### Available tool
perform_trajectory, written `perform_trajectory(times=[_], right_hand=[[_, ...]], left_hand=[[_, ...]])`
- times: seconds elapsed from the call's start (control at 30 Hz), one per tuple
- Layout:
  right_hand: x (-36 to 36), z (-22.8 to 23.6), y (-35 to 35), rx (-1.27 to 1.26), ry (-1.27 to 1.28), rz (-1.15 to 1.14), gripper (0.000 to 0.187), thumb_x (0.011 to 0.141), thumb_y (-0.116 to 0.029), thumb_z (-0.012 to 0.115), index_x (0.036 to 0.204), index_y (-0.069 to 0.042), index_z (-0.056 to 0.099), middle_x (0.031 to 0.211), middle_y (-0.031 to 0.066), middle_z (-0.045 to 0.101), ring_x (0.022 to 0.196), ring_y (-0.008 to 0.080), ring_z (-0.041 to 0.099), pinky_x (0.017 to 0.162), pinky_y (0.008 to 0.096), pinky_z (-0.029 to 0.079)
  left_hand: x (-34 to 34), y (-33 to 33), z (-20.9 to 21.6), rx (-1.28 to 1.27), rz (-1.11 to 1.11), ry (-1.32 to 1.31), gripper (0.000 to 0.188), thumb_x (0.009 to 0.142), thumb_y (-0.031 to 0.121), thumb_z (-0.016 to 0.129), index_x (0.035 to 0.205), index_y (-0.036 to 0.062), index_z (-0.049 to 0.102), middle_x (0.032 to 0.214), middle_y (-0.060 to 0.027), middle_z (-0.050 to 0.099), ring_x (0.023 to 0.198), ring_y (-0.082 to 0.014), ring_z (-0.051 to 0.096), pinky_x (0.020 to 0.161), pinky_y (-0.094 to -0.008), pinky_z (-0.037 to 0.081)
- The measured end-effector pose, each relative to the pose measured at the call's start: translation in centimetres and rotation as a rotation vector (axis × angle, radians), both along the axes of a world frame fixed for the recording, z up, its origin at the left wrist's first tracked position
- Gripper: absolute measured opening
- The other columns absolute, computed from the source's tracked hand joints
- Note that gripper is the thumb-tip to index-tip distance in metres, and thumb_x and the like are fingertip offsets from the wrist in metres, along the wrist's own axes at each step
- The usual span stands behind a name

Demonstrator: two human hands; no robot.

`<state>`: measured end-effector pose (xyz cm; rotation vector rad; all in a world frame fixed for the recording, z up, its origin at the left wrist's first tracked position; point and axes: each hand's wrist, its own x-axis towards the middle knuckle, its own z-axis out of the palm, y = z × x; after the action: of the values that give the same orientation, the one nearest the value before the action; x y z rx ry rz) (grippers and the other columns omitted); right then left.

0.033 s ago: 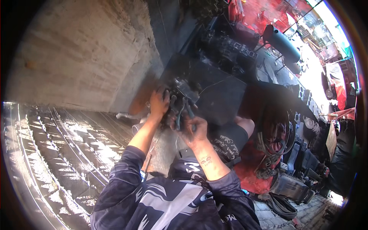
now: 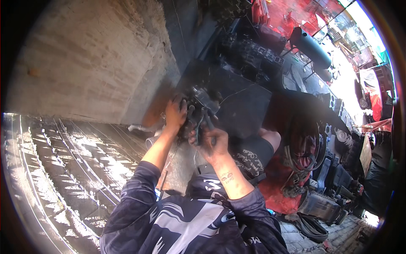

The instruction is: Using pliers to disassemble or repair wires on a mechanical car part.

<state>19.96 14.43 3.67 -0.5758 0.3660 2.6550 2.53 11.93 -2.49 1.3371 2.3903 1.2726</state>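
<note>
My right hand (image 2: 215, 143) is closed around a pair of pliers (image 2: 208, 122) with blue-green handles. The jaws point away from me, at a dark, greasy metal part (image 2: 191, 111). On the left side of that part, my left hand (image 2: 175, 113) rests with its fingers bent over the edge, gripping it. Beyond the pliers lies a grey blocky metal piece (image 2: 206, 98) on a dark flat surface (image 2: 245, 106). Shadow and blur hide what the jaws touch.
A rough concrete wall (image 2: 93, 59) rises at the left. Engine parts (image 2: 258, 55) stand at the far side, with a grey cylindrical tank (image 2: 312, 50) beyond. Cables (image 2: 296, 156), a red cloth (image 2: 277, 190) and a black hose coil (image 2: 312, 228) lie at the right.
My right-hand fingers have shifted slightly on the plier handles, which look a little closer together. My left hand has stayed in place.
</note>
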Motion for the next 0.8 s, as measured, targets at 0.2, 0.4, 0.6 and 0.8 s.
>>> perform_trajectory(times=[0.2, 0.4, 0.6, 0.8], right_hand=[[-0.1, -0.1, 0.5, 0.243, -0.422, 0.232, 0.023, 0.067, 0.002, 0.046, 0.089, -0.004, 0.051, 0.078, 0.0109, 0.051, 0.069, 0.0278, 0.055, 0.058, 0.0418, 0.046], [0.6, 0.5, 1.6, 1.039, -0.878, 0.591, 0.022, 0.075, -0.011, 0.053, 0.095, 0.001, 0.054, 0.084, 0.0149, 0.058, 0.073, 0.0315, 0.059, 0.065, 0.0406, 0.049], [1.6, 1.4, 3.5, 1.815, -1.159, 0.878, 0.051, 0.078, -0.025, 0.059, 0.118, 0.005, 0.052, 0.113, 0.0315, 0.054, 0.103, 0.0444, 0.056, 0.089, 0.0445, 0.046], [1.7, 4.8, 3.8, 2.199, -1.328, 1.156, 0.050, 0.076, -0.021, 0.061, 0.118, 0.005, 0.052, 0.110, 0.0265, 0.051, 0.105, 0.0454, 0.054, 0.082, 0.0484, 0.049]], left_hand=[[-0.5, -0.2, -0.2, 0.010, -0.050, 0.054, 0.019, 0.083, 0.010, 0.048, 0.098, 0.0040, 0.057, 0.099, -0.0162, 0.058, 0.093, -0.0371, 0.052, 0.082, -0.0426, 0.041], [-0.2, -0.2, -0.1, 0.018, -0.027, 0.007, 0.021, 0.083, 0.011, 0.048, 0.100, 0.0037, 0.057, 0.102, -0.0160, 0.059, 0.093, -0.0376, 0.051, 0.082, -0.0424, 0.040], [-0.4, -0.2, -0.2, 0.027, -0.033, 0.004, 0.021, 0.083, 0.012, 0.048, 0.100, 0.0041, 0.058, 0.102, -0.0166, 0.059, 0.093, -0.0380, 0.052, 0.080, -0.0422, 0.042], [-0.6, -0.3, -0.3, 0.008, -0.023, -0.031, 0.022, 0.083, 0.012, 0.048, 0.101, 0.0031, 0.057, 0.101, -0.0180, 0.059, 0.093, -0.0389, 0.052, 0.082, -0.0425, 0.042]])
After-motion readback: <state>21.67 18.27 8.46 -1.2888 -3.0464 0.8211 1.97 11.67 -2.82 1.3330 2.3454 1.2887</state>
